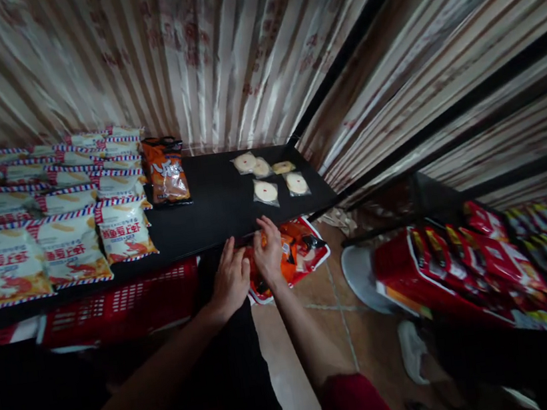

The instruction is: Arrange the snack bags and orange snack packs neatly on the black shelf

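Orange snack bags (pixel 288 257), in a red basket (pixel 322 256), partly covered by the right hand (pixel 268 249). Right hand: open, fingers loosely extended. Left hand (pixel 232 274): just beside it, likewise open, fingers toward the shelf's front edge. Black shelf (pixel 212 199), beyond: white snack bags (pixel 72 248) in rows, left; single orange packet (pixel 167 172) beside them; five round wrapped items (pixel 265 192), right. Patterned curtain (pixel 214 58), behind.

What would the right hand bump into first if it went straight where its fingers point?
Probably the black table. If the right hand is above it, maybe a pale round packet beyond; depth is unclear.
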`<state>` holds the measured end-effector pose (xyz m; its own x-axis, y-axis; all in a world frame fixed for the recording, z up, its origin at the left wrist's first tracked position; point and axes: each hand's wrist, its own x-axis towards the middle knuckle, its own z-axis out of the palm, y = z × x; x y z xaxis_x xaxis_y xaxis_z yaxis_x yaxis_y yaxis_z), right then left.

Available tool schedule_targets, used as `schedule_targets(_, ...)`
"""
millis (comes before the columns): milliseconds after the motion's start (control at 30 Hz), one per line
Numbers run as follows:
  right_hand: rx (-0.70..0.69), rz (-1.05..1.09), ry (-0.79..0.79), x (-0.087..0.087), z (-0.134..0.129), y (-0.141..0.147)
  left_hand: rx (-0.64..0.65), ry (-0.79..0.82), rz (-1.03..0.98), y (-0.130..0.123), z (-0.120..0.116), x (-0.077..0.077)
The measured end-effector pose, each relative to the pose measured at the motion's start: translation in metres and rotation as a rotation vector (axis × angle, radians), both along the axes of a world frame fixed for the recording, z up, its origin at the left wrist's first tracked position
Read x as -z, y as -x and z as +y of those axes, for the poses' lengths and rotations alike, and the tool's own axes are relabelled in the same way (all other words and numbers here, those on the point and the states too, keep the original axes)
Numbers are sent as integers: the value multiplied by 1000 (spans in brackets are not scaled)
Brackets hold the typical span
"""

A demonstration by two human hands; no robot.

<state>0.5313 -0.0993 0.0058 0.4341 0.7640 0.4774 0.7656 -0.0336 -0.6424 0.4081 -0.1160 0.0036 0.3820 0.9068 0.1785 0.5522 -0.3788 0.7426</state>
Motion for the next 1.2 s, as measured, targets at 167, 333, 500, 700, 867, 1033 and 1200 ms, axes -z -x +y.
schedule_targets(167,59,-42,66,12,-50,-37,158,38,79,-14,-31,-6)
schedule_targets(333,66,-68,196,29,-77,-59,223,234,164,-36,-52,-6)
schedule_targets(500,-23,73,380,38,-82,-60,267,254,210,-49,-56,2)
schedule_targets(700,-236,232,502,52,-75,-50,159,320,285,-58,-42,8)
schedule_targets(867,-253,219,487,66,-75,-59,221,346,395,-68,-40,12)
schedule_targets(1033,-218,274,472,81,-87,-67,199,304,473,-76,-54,19)
schedule_targets(1200,-184,315,484,81,-91,-63,243,237,501,-72,-59,19)
